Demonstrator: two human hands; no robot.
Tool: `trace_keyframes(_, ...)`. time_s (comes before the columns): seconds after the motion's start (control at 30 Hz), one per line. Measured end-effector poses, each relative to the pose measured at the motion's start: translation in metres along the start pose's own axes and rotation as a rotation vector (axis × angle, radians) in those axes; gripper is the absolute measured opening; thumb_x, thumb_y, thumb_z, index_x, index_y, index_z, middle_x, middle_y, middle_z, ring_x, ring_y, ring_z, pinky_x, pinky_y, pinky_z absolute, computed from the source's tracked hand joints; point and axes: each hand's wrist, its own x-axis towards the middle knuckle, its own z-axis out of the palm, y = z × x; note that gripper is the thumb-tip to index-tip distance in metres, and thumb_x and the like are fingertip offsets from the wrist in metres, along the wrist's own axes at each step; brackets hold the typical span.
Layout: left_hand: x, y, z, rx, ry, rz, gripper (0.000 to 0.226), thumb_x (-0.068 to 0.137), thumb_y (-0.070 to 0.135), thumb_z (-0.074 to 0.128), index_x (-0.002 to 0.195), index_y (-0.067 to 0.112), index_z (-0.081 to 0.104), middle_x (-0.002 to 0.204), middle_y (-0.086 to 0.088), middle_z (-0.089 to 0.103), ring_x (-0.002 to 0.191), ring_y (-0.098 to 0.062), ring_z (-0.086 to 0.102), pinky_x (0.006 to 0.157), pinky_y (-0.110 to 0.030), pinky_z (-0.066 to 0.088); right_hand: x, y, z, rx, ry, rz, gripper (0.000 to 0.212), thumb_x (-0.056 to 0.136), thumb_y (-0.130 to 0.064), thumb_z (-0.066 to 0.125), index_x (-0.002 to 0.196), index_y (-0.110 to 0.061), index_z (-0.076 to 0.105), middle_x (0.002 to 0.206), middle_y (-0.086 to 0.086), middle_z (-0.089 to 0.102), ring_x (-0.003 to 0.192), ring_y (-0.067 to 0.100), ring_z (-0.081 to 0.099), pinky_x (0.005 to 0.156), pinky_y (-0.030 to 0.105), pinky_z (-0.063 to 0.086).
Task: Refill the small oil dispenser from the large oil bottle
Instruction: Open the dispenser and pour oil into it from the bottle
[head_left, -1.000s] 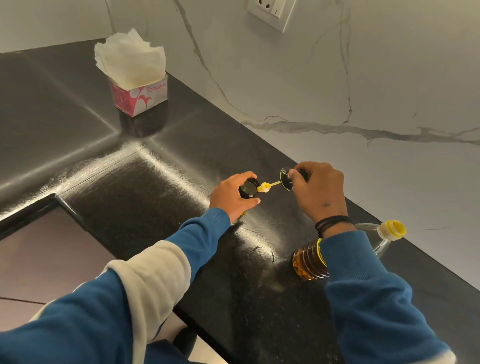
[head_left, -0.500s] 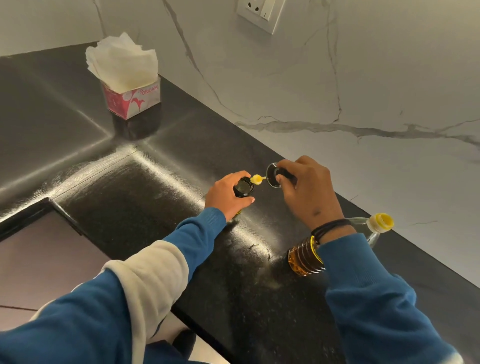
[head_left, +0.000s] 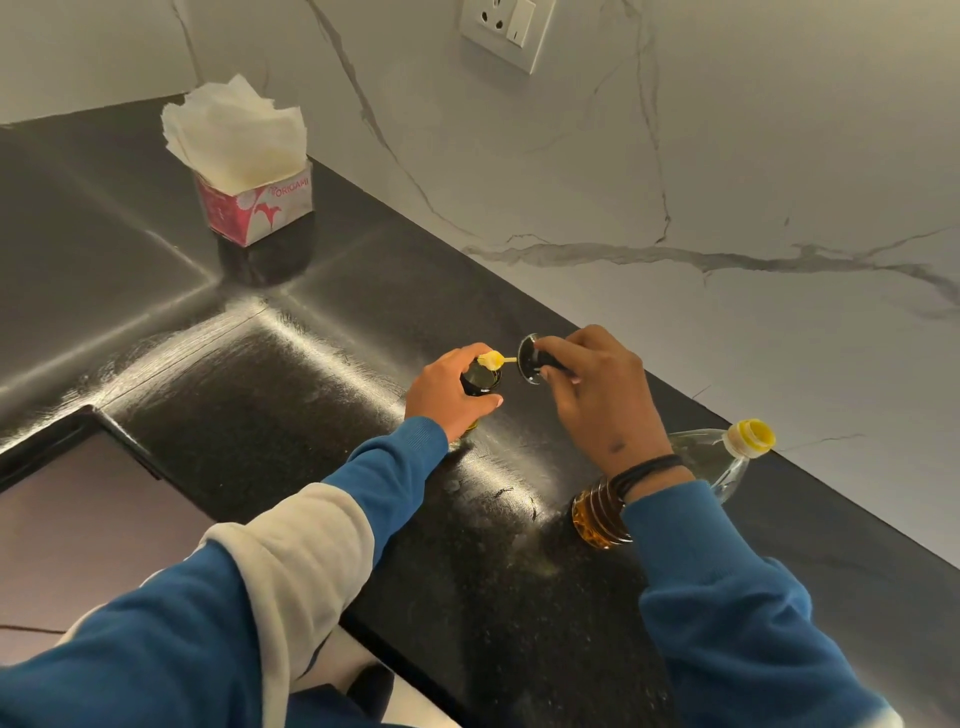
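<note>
Item: small dark glass oil dispenser (head_left: 480, 382), standing upright on a polished black stone counter (head_left: 291, 415), its mouth open and facing up. Left hand (head_left: 449, 392) grips it, fingers and thumb curled round the body. Item: dark round dispenser lid (head_left: 530, 359) with a thin yellow stem ending in a pale yellow brush tip (head_left: 491, 359); lid lifted clear of the dispenser and turned sideways, the tip lying over the open mouth. Right hand (head_left: 597, 395) pinches the lid's knob between thumb and curled fingers; a black band (head_left: 649, 467) sits on that wrist. Item: large clear plastic oil bottle (head_left: 717, 462) with yellow cap (head_left: 753, 436), on the counter near the wall, behind the right forearm, amber oil visible in its ribbed lower part; no hand touches it. Item: pink-and-white tissue box (head_left: 257, 208) with white tissues bunched out of the top, at the counter's far corner, well apart from the hands. Item: white wall socket (head_left: 506, 31), on the veined white marble wall (head_left: 727, 182). Both arms wear blue sleeves (head_left: 727, 597).
</note>
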Motion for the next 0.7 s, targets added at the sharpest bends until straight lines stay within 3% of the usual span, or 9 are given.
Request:
trace_keyframes(0.17, 0.001, 0.000, 0.000, 0.013, -0.010, 0.002, 0.054, 0.073, 0.032, 0.085, 0.120, 0.041, 0.059, 0.113, 0.012, 0.066, 0.102, -0.012, 0.062, 0.089, -0.038, 0.057, -0.017, 0.005, 0.011, -0.017, -0.082, 0.084, 0.028, 0.095, -0.012, 0.060, 0.122, -0.014, 0.069, 0.103, 0.008, 0.058, 0.086, 0.017, 0.050, 0.074, 0.024, 0.040)
trace_keyframes(0.4, -0.001, 0.000, 0.001, 0.016, -0.002, -0.003, 0.053, 0.072, 0.033, 0.085, 0.118, 0.041, 0.060, 0.110, 0.014, 0.064, 0.100, -0.012, 0.061, 0.087, -0.037, 0.057, -0.013, 0.002, 0.009, 0.001, 0.045, 0.113, 0.026, 0.095, -0.013, 0.061, 0.119, -0.011, 0.070, 0.098, 0.009, 0.057, 0.085, 0.023, 0.053, 0.072, 0.031, 0.048)
trace_keyframes(0.6, -0.001, 0.002, 0.000, 0.036, -0.005, -0.016, 0.058, 0.072, 0.033, 0.086, 0.122, 0.041, 0.058, 0.115, 0.013, 0.065, 0.104, -0.013, 0.062, 0.089, -0.040, 0.056, -0.032, 0.005, 0.022, 0.028, -0.037, 0.143, 0.029, 0.096, -0.017, 0.059, 0.124, -0.015, 0.067, 0.097, 0.006, 0.057, 0.084, 0.018, 0.051, 0.072, 0.026, 0.042)
trace_keyframes(0.7, 0.001, 0.002, -0.002, 0.040, -0.037, -0.030, 0.073, 0.069, 0.035, 0.089, 0.133, 0.037, 0.054, 0.125, 0.008, 0.064, 0.114, -0.018, 0.061, 0.095, -0.039, 0.054, -0.041, 0.010, 0.023, 0.102, 0.027, 0.252, 0.032, 0.096, -0.021, 0.060, 0.127, -0.019, 0.067, 0.090, 0.001, 0.057, 0.079, 0.013, 0.049, 0.069, 0.011, 0.038)
